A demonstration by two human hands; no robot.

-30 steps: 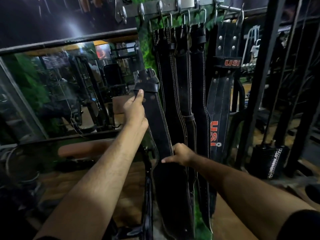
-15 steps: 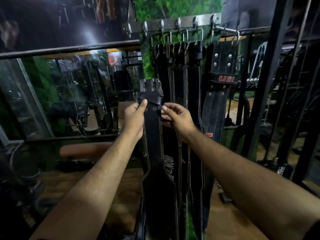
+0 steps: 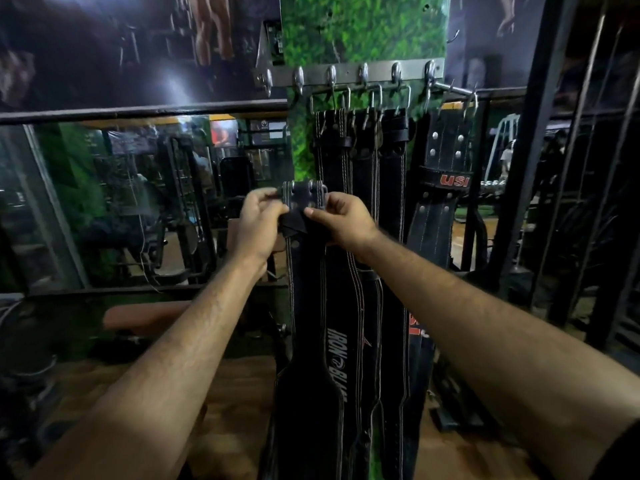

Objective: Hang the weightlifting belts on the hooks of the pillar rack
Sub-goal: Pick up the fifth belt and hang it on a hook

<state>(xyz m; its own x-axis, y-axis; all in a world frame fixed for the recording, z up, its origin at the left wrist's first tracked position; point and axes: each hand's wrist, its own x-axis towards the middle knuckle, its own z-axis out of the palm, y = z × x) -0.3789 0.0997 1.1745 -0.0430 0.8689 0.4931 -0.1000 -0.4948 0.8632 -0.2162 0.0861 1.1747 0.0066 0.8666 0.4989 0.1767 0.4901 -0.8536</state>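
Gym mirrors and dark frames flank a green pillar (image 3: 363, 32) whose hook rail (image 3: 349, 72) sits at twelve o'clock. Both hands meet at centre: the left hand (image 3: 259, 221) and right hand (image 3: 341, 218) pinch the buckle end of a black belt (image 3: 311, 306), fingers curled on it. At one o'clock, hung belts (image 3: 360, 161) dangle from the hooks.

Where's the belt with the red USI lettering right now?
In the head view, the USI belt hangs right of centre from a hook at the rack's right end, beside the black belts on the green pillar.
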